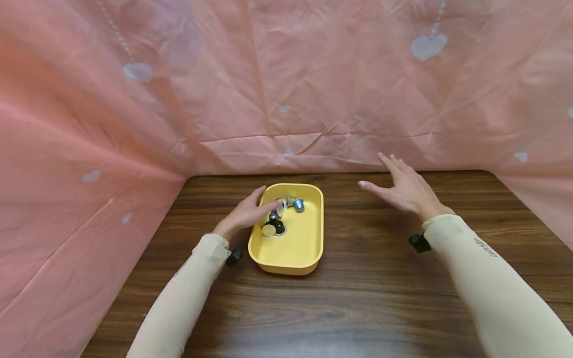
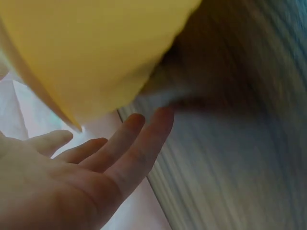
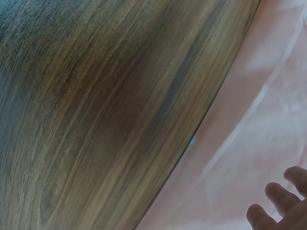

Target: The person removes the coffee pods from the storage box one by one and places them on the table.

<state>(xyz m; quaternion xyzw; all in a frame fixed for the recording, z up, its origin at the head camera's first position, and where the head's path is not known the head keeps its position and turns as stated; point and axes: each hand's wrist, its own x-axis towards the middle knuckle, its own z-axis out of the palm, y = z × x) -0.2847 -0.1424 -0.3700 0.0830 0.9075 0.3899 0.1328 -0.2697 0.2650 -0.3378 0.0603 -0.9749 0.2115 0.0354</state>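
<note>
A yellow tray [image 1: 304,243] stands on the table, with several small coffee capsules grouped toward its left and far side. Among them are a blue-grey capsule [image 1: 298,205], a dark capsule [image 1: 279,227] and one with a pale lid [image 1: 268,230]. My left hand [image 1: 245,213] is at the tray's left rim, thumb reaching over the inside and fingers along the outer wall. In the left wrist view these fingers [image 2: 139,153] are extended beside the yellow wall; whether they touch it I cannot tell. Right of the tray, my right hand [image 1: 408,191] hovers, fingers spread, holding nothing.
The dark wood-grain table [image 1: 349,308] ends at a far edge behind the tray. A pink cloth [image 1: 313,99] with pale hearts hangs behind the table and along both sides. Each wrist carries a small black device [image 1: 419,243].
</note>
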